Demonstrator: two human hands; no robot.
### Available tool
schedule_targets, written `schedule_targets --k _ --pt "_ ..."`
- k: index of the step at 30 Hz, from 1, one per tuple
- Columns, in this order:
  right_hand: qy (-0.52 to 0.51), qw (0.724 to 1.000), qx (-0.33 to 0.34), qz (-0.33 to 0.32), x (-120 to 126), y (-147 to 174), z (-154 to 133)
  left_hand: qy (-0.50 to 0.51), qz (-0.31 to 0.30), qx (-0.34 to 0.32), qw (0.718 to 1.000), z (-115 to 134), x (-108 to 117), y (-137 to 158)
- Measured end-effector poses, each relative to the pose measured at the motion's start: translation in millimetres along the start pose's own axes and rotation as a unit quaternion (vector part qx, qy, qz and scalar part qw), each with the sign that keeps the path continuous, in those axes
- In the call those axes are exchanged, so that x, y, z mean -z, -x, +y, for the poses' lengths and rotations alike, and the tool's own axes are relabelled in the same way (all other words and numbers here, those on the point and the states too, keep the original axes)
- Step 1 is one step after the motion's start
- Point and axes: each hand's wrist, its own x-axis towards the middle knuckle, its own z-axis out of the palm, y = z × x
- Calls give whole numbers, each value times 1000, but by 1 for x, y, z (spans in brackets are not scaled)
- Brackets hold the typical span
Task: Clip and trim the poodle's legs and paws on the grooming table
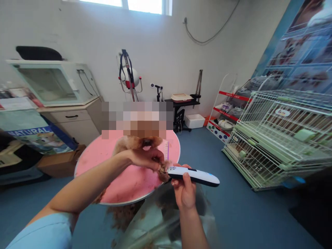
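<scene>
A curly brown dog (121,145) is on a round pink grooming table (116,185), its upper head covered by blurred blocks. Beneath its muzzle reaches my left hand (145,159), fingers closed around the dog's paw (164,176) near the table's right edge. In my right hand (185,193) is a white and black hair clipper (197,175), held level with its blade end against the paw. Behind the paw lies a purple-edged comb (166,150). Bits of cut fur are scattered over the table.
Wire cages (280,135) stand on the right beside a red and white rack (228,107). A glass-fronted cabinet (49,83) is at left, above a cardboard box (61,160). A dryer (129,76) stands behind the table. Fur clumps (124,216) lie below it.
</scene>
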Motion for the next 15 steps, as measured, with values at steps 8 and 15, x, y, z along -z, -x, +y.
schedule_targets --k 8,15 --pt "0 1000 13 1 -2 0 -2 14 -21 14 1000 7 2 -1" --pt "12 999 30 -32 -6 -2 -3 -26 -23 7 999 5 1 -3"
